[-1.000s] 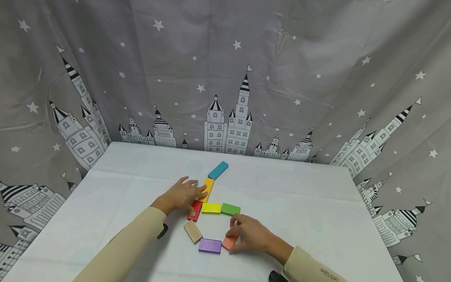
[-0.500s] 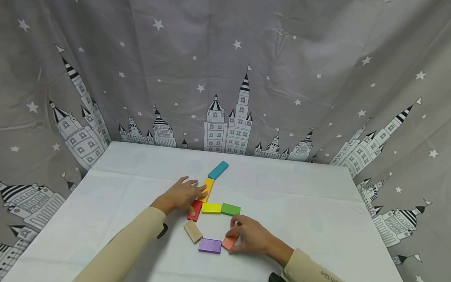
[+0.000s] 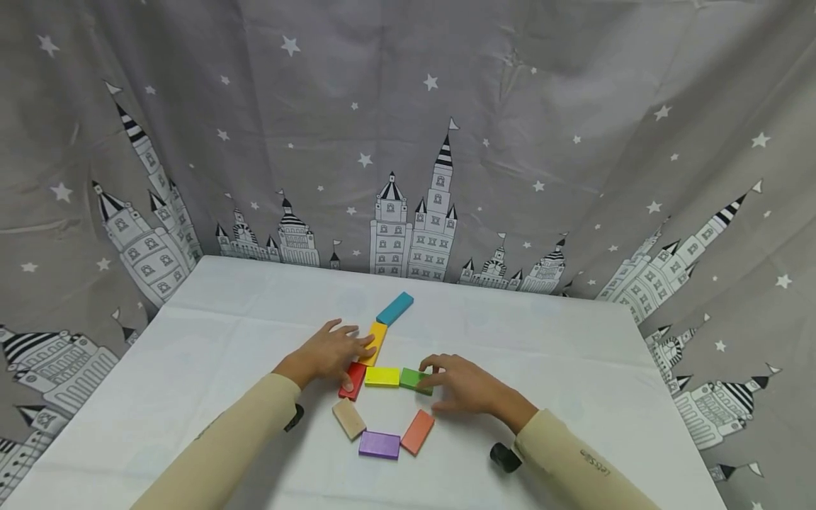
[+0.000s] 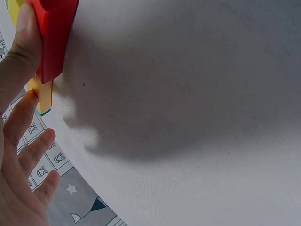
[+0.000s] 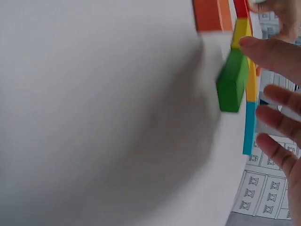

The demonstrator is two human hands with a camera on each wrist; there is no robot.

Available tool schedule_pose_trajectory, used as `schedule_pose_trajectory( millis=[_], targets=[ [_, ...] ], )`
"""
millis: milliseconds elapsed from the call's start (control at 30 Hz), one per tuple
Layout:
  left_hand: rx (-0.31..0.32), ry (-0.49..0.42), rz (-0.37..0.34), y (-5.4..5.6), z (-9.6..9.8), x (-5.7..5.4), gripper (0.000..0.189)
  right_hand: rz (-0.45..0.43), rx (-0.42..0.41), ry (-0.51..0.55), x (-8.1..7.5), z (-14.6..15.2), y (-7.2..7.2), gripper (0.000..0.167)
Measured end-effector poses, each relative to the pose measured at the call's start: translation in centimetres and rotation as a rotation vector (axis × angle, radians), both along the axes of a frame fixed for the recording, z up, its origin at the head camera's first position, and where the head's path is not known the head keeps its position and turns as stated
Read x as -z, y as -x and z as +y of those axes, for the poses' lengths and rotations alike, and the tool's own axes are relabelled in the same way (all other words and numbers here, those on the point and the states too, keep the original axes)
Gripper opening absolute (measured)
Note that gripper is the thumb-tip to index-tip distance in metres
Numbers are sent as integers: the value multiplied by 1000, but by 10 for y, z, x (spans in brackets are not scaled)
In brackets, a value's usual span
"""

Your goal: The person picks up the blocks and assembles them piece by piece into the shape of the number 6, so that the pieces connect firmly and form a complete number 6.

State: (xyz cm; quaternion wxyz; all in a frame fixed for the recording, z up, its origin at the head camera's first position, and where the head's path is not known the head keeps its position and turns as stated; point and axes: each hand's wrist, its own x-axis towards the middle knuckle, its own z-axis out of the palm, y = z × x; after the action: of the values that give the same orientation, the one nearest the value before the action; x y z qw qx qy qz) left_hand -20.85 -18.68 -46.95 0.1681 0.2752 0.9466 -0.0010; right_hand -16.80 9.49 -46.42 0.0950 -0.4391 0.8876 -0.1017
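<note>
In the head view my left hand (image 3: 325, 352) lies spread, its thumb on the red block (image 3: 358, 373) and its fingertips on the amber block (image 3: 379, 334). The left wrist view also has the thumb pressed to the red block's (image 4: 54, 37) face. My right hand (image 3: 470, 386) hovers with loosely bent fingers over the right end of the green block (image 3: 408, 378). Its fingers look parted in the right wrist view, close by the green block (image 5: 233, 82). A coral block (image 3: 418, 432) lies just in front of that hand. Left of the green block is a yellow block (image 3: 382, 377).
A blue block (image 3: 395, 308) extends the row at the far end. A plain wooden block (image 3: 349, 418) and a purple block (image 3: 379, 445) form the near side of a ring. Behind the white-covered table (image 3: 574, 397) hangs a grey castle-print curtain (image 3: 408, 85).
My right hand has let go of the coral block and moved away from me to the green block. The coral block stays beside the purple one. My left hand has kept its place.
</note>
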Motion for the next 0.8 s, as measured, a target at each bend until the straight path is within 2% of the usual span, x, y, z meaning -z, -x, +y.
schedule_pose_trajectory(
  millis=[167,267,467,800],
  targets=[
    [-6,-7,-3,-2,0,1,76,-63,-87,-58,-4,-9,22,41],
    [-6,-3,-3,-3,0,1,76,-118,-125,-85,-5,-15,30,46],
    [-6,2,-1,-2,0,1,77,-206,-116,-120,-6,-24,36,50],
    [0,14,1,-1,-1,-2,77,-221,-125,-160,-6,-29,41,50]
  ],
)
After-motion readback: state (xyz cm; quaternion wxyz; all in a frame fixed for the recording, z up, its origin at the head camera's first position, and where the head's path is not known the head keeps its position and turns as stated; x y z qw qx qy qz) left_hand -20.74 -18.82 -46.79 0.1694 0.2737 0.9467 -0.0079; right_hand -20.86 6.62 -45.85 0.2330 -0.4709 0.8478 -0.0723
